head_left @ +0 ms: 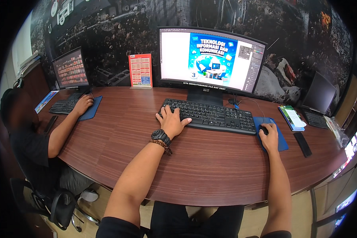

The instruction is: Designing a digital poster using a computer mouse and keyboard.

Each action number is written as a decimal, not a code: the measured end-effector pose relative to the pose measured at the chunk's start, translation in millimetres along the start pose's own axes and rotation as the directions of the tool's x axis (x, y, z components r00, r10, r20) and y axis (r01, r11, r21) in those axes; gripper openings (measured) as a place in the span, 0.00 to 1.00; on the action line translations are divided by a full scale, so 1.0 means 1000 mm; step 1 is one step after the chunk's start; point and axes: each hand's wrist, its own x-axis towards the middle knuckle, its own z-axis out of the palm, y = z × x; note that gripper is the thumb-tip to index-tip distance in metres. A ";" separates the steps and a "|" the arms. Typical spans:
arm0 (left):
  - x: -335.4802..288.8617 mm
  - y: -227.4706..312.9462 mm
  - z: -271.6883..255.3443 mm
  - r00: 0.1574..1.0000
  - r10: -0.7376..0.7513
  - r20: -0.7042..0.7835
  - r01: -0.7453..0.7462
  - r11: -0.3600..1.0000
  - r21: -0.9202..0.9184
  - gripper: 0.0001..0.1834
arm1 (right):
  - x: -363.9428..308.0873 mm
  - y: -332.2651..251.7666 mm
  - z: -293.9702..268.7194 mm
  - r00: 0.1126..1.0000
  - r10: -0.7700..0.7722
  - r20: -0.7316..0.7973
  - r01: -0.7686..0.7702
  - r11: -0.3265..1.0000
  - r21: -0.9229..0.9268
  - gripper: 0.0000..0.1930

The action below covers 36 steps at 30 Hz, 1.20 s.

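Note:
My left hand (172, 122) rests with spread fingers on the left end of a black keyboard (214, 117). A black watch (161, 137) and a beaded bracelet (160, 145) circle that wrist. Over on the right, my right hand (269, 137) curls around a black computer mouse (262, 130), which it mostly hides. Beneath the mouse lies a blue mouse pad (281, 139). Behind the keyboard stands a wide black monitor (210, 59), showing a blue cover design with a globe in an editing window.
To my left a person (31, 135) sits with one hand on a mouse at another monitor (70, 69). A red card stand (141, 71) is beside my monitor. A black phone (302, 144), a booklet (291, 118) and a dark laptop-like screen (320, 93) occupy the right of the brown desk (210, 170).

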 end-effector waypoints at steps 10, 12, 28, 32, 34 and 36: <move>0.001 -0.002 0.003 1.000 0.003 -0.016 -0.003 1.000 0.010 0.41 | 0.001 0.005 0.003 1.000 -0.001 -0.004 0.001 1.000 0.012 0.15; 0.002 0.000 0.003 1.000 -0.001 -0.011 0.001 1.000 0.021 0.42 | 0.001 0.008 0.003 1.000 -0.007 -0.009 0.007 1.000 0.007 0.15; 0.019 0.038 -0.031 0.932 -0.148 0.330 0.125 0.988 0.091 0.42 | -0.003 -0.003 -0.002 0.998 0.056 -0.009 -0.056 0.998 -0.014 0.16; 0.009 0.017 -0.019 0.978 -0.133 0.158 0.117 0.987 0.109 0.44 | -0.004 -0.003 -0.001 0.998 0.059 0.000 -0.059 0.998 0.007 0.16; 0.006 0.006 -0.015 0.993 -0.108 0.041 0.104 0.991 0.085 0.47 | -0.002 -0.003 -0.003 0.999 0.043 -0.008 -0.043 0.999 -0.005 0.16; 0.013 -0.003 -0.021 0.981 -0.194 0.024 0.194 0.981 -0.026 0.46 | -0.001 -0.005 -0.003 0.999 0.045 -0.003 -0.045 0.999 0.007 0.16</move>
